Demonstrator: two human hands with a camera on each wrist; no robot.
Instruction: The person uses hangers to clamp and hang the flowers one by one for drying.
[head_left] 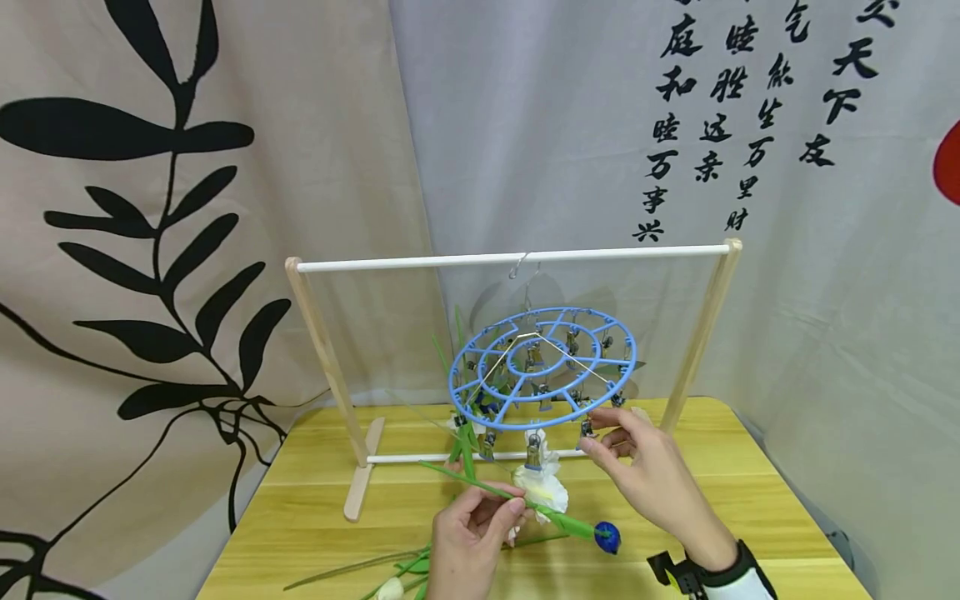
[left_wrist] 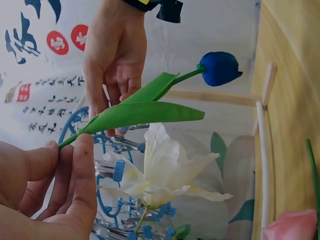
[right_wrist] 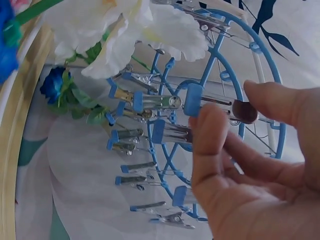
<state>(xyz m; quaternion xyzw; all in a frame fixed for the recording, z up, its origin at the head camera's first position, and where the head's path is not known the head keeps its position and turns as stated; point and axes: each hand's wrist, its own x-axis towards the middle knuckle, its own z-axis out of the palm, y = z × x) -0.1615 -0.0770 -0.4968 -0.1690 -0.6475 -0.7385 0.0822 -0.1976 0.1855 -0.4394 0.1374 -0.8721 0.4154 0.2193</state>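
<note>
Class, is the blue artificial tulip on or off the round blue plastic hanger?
Off: the left hand pinches the tulip by its green stem, unclipped.

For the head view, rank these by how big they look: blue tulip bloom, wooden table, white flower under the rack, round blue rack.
1. Wooden table
2. Round blue rack
3. White flower
4. Blue tulip bloom, clearly smallest

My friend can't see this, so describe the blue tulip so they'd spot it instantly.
On the wooden table stands a rack with a round blue hanger. Below the hanger's front edge, the left grip pinches the blue tulip. Unlike the open white flower nearby, it is hand-held and its deep-blue bloom is closed.
</note>
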